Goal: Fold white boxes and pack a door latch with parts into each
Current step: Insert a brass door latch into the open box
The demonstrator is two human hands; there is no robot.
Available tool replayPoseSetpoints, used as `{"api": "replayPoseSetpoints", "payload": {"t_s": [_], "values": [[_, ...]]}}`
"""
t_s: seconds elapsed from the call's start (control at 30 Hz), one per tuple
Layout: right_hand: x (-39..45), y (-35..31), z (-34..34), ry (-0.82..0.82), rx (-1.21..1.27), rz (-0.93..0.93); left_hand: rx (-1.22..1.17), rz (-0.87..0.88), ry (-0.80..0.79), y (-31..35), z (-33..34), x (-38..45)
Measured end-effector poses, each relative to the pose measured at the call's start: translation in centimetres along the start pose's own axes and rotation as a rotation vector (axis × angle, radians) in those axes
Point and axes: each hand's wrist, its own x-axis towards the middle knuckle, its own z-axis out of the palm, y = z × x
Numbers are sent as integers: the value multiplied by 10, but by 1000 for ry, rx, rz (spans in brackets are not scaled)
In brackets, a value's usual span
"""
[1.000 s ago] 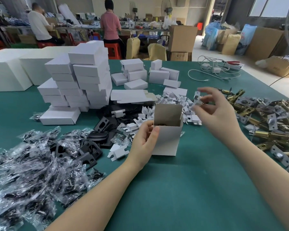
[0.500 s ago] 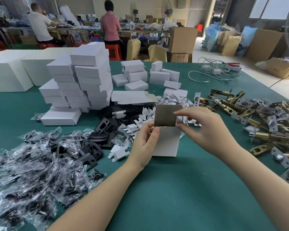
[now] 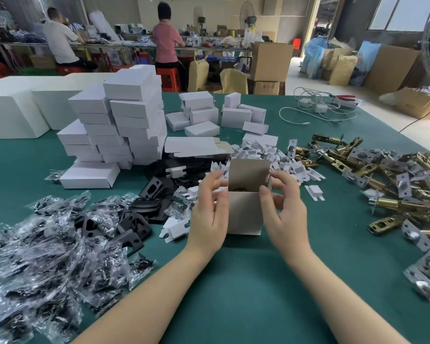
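Hands frame the job: the left hand [image 3: 209, 214] and right hand [image 3: 287, 214] grip an open white box [image 3: 243, 212] from either side, fingers curled round its walls, the right thumb lying across its front top edge. Standing upright on its short end at the middle of the green table [image 3: 246, 294], the box has its long axis vertical and its mouth facing up, with the brown-lined lid flap [image 3: 248, 173] raised at the far side. Something dark and brassy sits inside, too hidden to identify.

Largest on the table, big white blocks [image 3: 13, 115] line the far left edge. Beside them rises a stack of closed boxes [image 3: 119, 125], with more closed boxes [image 3: 209, 112] scattered beyond. Nearer on the left sprawls a heap of clear bags [image 3: 42, 256] of dark parts, bordered by black plates [image 3: 134, 227]. On the right lies a pile of brass latches [image 3: 387, 194] with silver faceplates. Behind the held box sit flat box blanks [image 3: 194, 145] and small white card inserts [image 3: 266, 150]; one insert [image 3: 175, 229] lies just left of the left wrist. White cables [image 3: 315, 108] coil at the far right corner.
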Motion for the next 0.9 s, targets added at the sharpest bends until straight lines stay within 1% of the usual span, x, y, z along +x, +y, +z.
{"api": "replayPoseSetpoints", "payload": {"t_s": [0.07,0.3,0.5,0.63,0.77,0.9], "values": [[-10,4,4,22,22,-25,48,49,12,-1,-1,1],[-15,15,1,-17,-10,-73,64,114,-7,-5,-1,1],[-11,12,2,6,-73,-197,108,180,-4,-2,-2,5],[-9,5,2,28,-21,-122,96,143,-4,-1,-1,6],[-4,-1,2,53,21,-44,71,128,32,7,1,9],[-5,-7,2,43,168,58,-17,84,62,15,5,5]]}}
